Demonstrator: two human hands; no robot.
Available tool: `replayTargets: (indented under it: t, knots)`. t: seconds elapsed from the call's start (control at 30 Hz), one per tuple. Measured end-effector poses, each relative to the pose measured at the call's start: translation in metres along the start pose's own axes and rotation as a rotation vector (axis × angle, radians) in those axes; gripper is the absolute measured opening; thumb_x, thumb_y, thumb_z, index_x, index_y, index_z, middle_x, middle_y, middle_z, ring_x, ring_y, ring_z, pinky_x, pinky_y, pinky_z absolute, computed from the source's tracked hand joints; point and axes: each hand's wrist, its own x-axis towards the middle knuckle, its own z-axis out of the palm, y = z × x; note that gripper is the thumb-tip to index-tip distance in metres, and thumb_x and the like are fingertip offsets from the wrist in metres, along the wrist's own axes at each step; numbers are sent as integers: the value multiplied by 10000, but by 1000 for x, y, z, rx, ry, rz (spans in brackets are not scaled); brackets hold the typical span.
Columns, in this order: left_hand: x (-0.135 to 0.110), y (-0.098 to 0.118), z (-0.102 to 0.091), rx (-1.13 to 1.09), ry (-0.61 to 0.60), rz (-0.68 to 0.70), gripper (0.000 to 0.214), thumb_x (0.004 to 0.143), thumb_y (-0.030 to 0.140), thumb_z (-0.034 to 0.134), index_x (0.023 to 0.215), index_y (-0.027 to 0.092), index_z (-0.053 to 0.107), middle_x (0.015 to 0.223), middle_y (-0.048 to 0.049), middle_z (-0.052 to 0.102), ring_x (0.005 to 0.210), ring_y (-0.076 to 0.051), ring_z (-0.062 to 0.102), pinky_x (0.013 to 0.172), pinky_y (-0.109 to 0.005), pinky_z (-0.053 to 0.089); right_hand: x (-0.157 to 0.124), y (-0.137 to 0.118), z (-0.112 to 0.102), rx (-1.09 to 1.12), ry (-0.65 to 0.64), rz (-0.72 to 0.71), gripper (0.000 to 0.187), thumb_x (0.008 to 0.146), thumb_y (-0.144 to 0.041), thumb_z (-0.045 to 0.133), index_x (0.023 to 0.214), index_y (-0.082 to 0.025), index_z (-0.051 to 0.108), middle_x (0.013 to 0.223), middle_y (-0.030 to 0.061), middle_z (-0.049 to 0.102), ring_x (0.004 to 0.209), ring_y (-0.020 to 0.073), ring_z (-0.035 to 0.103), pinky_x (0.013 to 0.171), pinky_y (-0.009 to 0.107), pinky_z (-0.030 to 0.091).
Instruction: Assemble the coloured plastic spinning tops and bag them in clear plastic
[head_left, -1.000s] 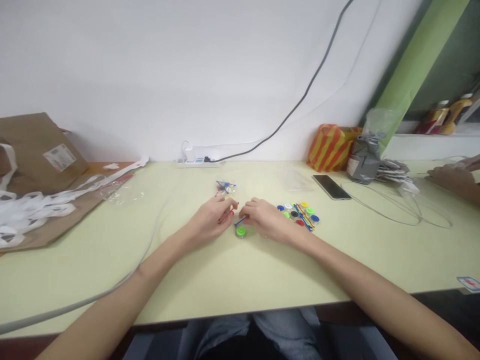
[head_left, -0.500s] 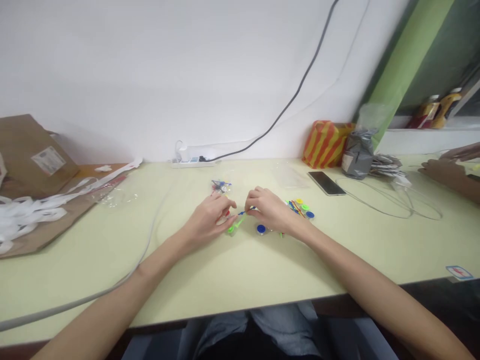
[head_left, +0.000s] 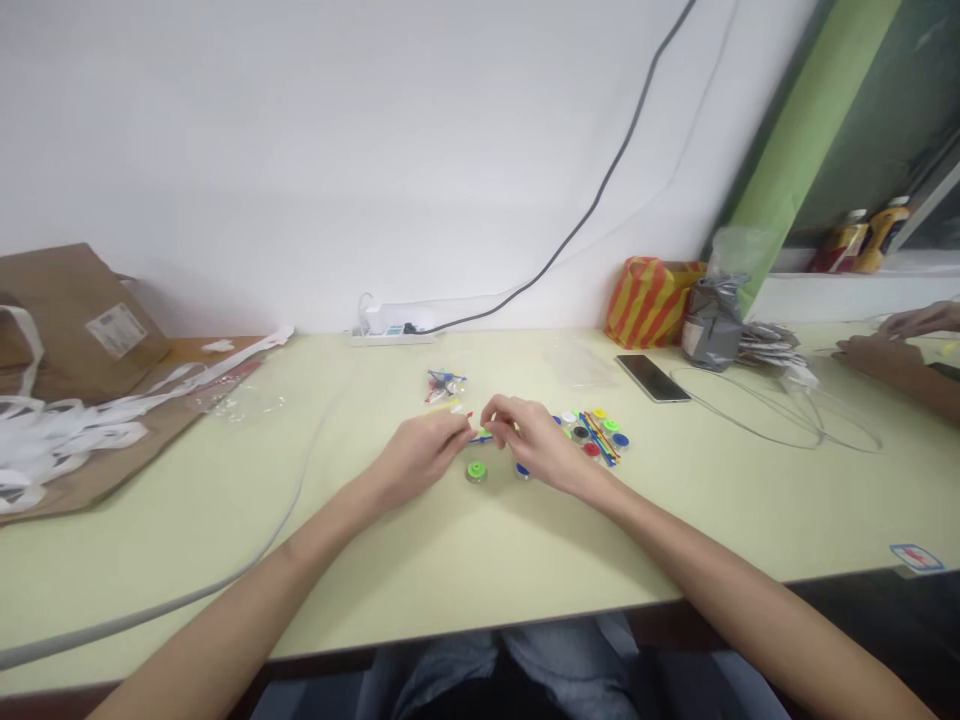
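Observation:
My left hand (head_left: 424, 455) and my right hand (head_left: 534, 440) meet over the middle of the pale yellow-green table (head_left: 450, 560), fingers pinched together on a small piece of thin coloured sticks (head_left: 480, 436) held between them. A green disc (head_left: 476, 470) lies on the table just below the hands. A blue disc (head_left: 522, 469) sits under my right hand. A pile of coloured discs and sticks (head_left: 592, 432) lies just right of my right hand. A small bundle of coloured parts (head_left: 442, 384) lies behind my left hand.
A grey cable (head_left: 225, 575) runs across the left of the table. A brown paper bag (head_left: 75, 330) and white strips (head_left: 67, 430) lie far left. A power strip (head_left: 390, 334), phone (head_left: 652, 377), striped bag (head_left: 651, 300) and another person's hands (head_left: 892, 345) are at the back and right.
My hands have come closer together over the stick piece. The green disc, tilted on a stick half a second ago, now lies flat on the table below the hands. The view has shifted slightly.

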Motion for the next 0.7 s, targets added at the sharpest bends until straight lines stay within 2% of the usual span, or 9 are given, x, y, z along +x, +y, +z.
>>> replayTargets:
  t: [0.13, 0.2, 0.33, 0.4, 0.57, 0.7]
  knots:
    - [1, 1, -14, -319, -256, -156, 442, 1005, 468, 436, 677, 172, 426, 615, 41, 299, 546, -108, 265, 527, -266, 214, -1, 2, -1, 398, -136, 174, 157, 957, -348, 544, 967, -191, 545, 594, -72, 455, 537, 104, 387, 515, 218, 299]
    - [1, 0, -16, -446, -348, -253, 472, 974, 494, 480, 634, 173, 413, 587, 42, 283, 517, -98, 248, 501, -265, 190, -2, 8, 0, 468, -173, 243, 216, 913, -392, 607, 954, -191, 535, 569, -78, 457, 517, 100, 383, 488, 209, 290]
    - [0, -3, -11, -589, -467, -489, 463, 923, 472, 535, 589, 181, 403, 518, 40, 303, 458, -87, 220, 463, -268, 150, -2, 18, 6, 296, -113, 275, 223, 855, -357, 678, 943, -197, 550, 613, -55, 550, 512, 91, 429, 482, 196, 290]
    - [-1, -3, -9, -608, -487, -541, 449, 898, 464, 561, 581, 182, 411, 501, 40, 304, 447, -84, 208, 455, -268, 135, -1, 21, 10, 209, -97, 279, 203, 841, -331, 694, 910, -190, 566, 675, -32, 597, 522, 85, 454, 484, 193, 287]
    - [-3, -3, -10, -612, -488, -536, 460, 863, 487, 597, 565, 181, 425, 485, 36, 312, 438, -84, 216, 442, -254, 147, 0, 23, 14, 189, -129, 314, 226, 850, -366, 706, 886, -178, 587, 687, -28, 604, 507, 82, 445, 484, 202, 290]
    - [-3, -4, -11, -579, -602, -507, 430, 838, 474, 623, 575, 176, 460, 476, 22, 376, 427, -90, 258, 423, -241, 178, -2, 19, 14, 22, -152, 263, 161, 858, -301, 712, 839, -169, 620, 746, -9, 632, 635, 108, 521, 585, 215, 328]
